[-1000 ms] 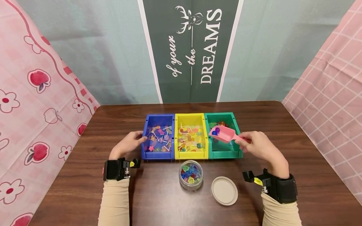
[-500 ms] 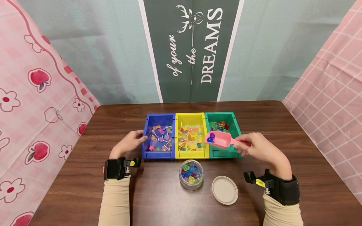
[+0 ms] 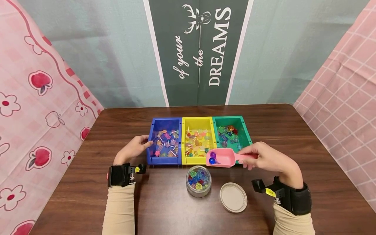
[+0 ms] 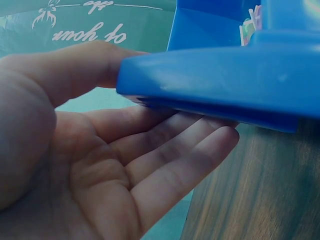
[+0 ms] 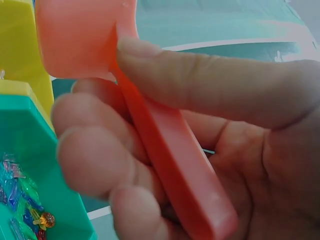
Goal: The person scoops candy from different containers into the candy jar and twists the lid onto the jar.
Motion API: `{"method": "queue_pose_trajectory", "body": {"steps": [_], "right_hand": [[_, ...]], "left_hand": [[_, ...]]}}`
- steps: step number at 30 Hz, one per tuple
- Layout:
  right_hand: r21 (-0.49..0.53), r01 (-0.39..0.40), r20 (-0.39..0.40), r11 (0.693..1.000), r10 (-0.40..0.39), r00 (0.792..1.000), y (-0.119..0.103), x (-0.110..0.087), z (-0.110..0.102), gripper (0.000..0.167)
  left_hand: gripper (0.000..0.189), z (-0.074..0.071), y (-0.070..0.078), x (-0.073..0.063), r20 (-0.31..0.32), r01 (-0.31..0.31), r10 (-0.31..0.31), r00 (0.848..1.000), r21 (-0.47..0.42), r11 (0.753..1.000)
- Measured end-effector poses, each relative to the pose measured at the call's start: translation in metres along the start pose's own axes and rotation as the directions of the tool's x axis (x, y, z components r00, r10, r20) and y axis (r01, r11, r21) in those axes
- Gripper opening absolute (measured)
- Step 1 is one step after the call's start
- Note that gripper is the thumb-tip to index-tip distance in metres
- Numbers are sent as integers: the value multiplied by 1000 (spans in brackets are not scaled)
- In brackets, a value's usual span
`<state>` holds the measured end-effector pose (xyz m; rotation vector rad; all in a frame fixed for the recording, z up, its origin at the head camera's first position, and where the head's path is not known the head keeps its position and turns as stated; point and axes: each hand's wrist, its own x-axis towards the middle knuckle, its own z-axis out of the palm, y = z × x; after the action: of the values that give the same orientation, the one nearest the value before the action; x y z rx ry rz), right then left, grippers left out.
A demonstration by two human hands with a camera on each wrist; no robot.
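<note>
My right hand (image 3: 268, 157) grips the handle of a pink scoop (image 3: 227, 157), thumb on one side and fingers curled round the other. Two round beads (image 3: 212, 160), blue and purple, lie in the scoop's bowl, which overlaps the front edges of the yellow bin (image 3: 196, 123) and green bin (image 3: 243, 129). My left hand (image 3: 132, 150) holds the side of the blue bin (image 3: 164, 124); in the left wrist view its thumb is at the rim and its fingers (image 4: 185, 165) reach underneath. Just in front of the bins stands a clear jar (image 3: 198, 194) of colourful translucent pieces.
A round, pale lid (image 3: 233, 197) lies on the wooden table (image 3: 164, 209), right of the jar. Small lollipop-shaped charms sit in the blue and yellow bins, and gem-like pieces (image 3: 227, 134) in the green one. Curtains (image 3: 117, 65) hang behind and at both sides.
My right hand has brought the scoop with its beads from over the green bin leftward and toward the front edge of the bins. My left hand stays at the blue bin.
</note>
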<state>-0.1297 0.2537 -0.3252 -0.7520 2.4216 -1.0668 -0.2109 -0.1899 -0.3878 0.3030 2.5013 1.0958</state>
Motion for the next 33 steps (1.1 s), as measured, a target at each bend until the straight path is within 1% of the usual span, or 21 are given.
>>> {"method": "queue_pose_trajectory", "body": {"steps": [5,9,12,15,21,25,28,30,33], "right_hand": [[16,9,8,1000,-9,1000,-2,0,2,24],[16,42,13,999,-42,999,-2,-1,3,22],[25,72,31,997,-73,997,-4,-1,4,20],[41,82,62,996,-84,995,-5,1,5,20],[60,51,120,997,-58,991,-8,7,10,23],[57,12,142,998,-20,990,-12,10,12,23],[53,-25,144,998,17,989,-14,11,13,23],[33,-35,135,999,31,990,-14,13,14,22],[-12,-29,112,1000,30,993,-15,14,14,22]], "left_hand": [[46,0,-1,-1,0,11,-11,1000,-8,1000],[46,1,-1,-1,1,10,-10,1000,-9,1000],[46,1,-2,-1,-2,8,-8,1000,-4,1000],[46,0,-2,-1,-3,5,-5,1000,-2,1000],[46,0,-2,-1,2,4,-4,1000,-4,1000],[47,0,-2,0,1,8,-8,1000,-6,1000],[48,1,-2,0,1,13,-13,1000,-5,1000],[48,0,-2,0,2,14,-14,1000,-5,1000],[48,0,-2,0,-3,24,-24,1000,-12,1000]]}}
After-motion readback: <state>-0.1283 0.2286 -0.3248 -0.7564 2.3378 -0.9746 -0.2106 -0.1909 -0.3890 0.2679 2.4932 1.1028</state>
